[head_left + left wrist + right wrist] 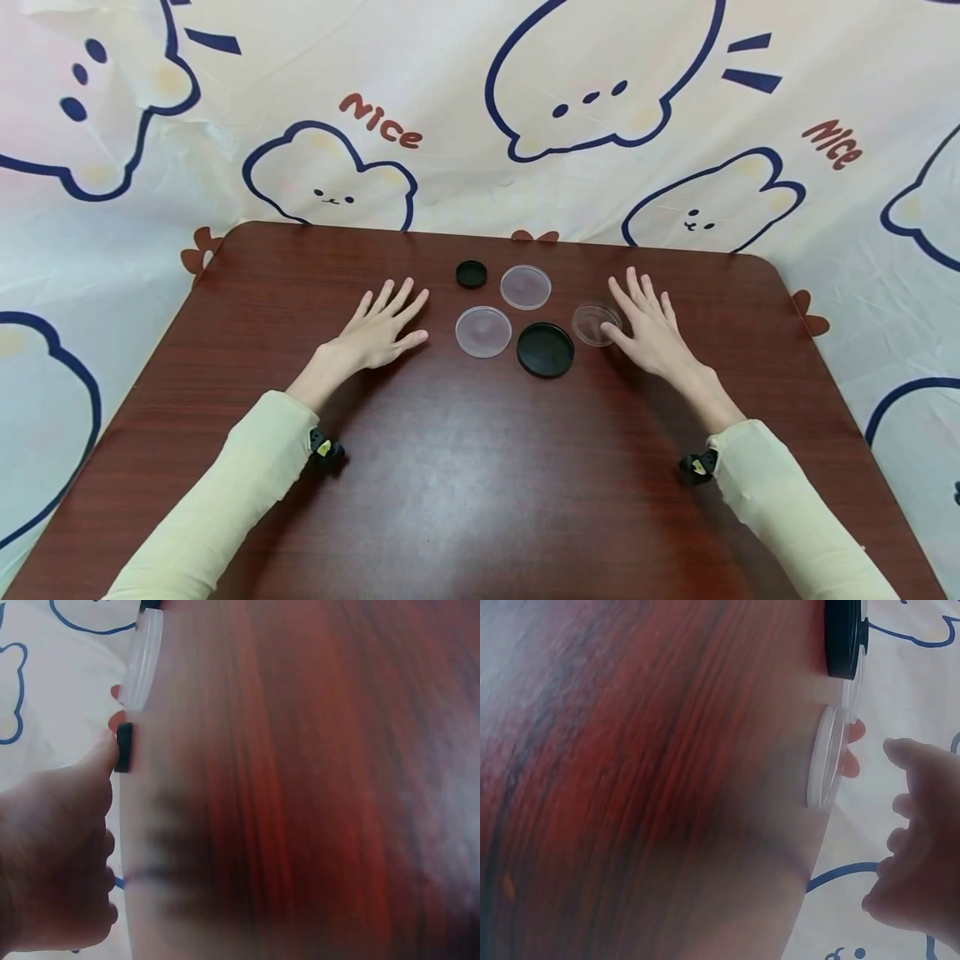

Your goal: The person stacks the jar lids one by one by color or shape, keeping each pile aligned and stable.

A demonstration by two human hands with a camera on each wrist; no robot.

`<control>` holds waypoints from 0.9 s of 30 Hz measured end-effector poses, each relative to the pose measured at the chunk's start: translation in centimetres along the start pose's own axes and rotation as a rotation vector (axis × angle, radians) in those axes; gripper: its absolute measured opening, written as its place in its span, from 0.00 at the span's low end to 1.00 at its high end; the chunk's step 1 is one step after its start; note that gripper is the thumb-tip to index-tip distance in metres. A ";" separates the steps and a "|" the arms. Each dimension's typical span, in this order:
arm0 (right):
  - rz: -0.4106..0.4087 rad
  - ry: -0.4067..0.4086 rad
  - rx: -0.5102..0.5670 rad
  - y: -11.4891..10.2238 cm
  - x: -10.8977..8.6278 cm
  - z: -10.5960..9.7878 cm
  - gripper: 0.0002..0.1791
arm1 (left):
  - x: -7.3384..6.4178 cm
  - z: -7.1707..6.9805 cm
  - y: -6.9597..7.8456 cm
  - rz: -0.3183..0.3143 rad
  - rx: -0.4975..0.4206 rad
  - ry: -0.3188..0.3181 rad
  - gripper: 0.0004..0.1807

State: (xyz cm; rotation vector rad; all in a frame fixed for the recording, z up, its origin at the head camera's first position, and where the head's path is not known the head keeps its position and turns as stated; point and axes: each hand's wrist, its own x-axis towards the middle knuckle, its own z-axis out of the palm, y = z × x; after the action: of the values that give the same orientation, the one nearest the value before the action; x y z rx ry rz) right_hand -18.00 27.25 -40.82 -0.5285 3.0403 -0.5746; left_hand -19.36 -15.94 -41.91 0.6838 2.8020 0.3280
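Several shallow round dishes or lids stand in a cluster on the dark wooden table. A small black round lid (471, 274) and a clear round dish (526, 287) are at the back. Before them are another clear dish (483, 332), a larger black round lid (545, 350) and a smaller clear dish (596, 323). My left hand (372, 332), fingers spread, is left of the cluster and holds nothing. My right hand (651, 332) is spread at the right side. Its thumb overlaps the smaller clear dish in the head view, but the right wrist view shows a gap between them.
The brown table (450, 500) has rounded far corners. A white cloth (465, 108) with cartoon outlines and "Nice" lettering hangs behind and beside it. A small black device sits on each wrist, on the left (327, 451) and on the right (699, 467).
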 end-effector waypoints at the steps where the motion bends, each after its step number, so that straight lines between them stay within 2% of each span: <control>1: 0.000 -0.005 0.004 0.1 0.0 0.0 0.40 | -0.1 0.0 -0.1 0.007 0.001 -0.009 0.38; 3: -0.009 -0.009 0.017 0.4 0.0 0.0 0.40 | -0.1 0.1 -0.3 0.022 0.008 -0.026 0.38; 8: -0.077 -0.014 0.126 1.1 0.5 0.3 0.38 | -0.2 0.2 -0.6 0.054 0.011 -0.054 0.37; 13: -0.091 -0.046 0.187 1.2 1.7 0.5 0.38 | -0.3 0.4 -0.8 0.095 0.013 -0.080 0.37; 19: -0.158 -0.111 0.217 -0.3 4.8 0.8 0.40 | -0.7 0.4 -1.0 0.176 -0.002 -0.078 0.37; 23: -0.209 -0.156 0.249 -1.7 7.1 1.4 0.41 | -1.1 0.4 -1.0 0.235 -0.010 -0.099 0.37; 27: -0.248 -0.181 0.258 -3.0 9.3 2.1 0.42 | -1.4 0.5 -0.9 0.252 -0.017 -0.114 0.37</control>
State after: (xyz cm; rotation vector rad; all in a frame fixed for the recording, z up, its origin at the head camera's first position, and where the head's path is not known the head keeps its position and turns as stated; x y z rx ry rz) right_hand -25.63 20.86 -41.21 -0.8947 2.6951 -0.8590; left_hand -18.38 -17.31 -42.35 1.0202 2.6060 0.3460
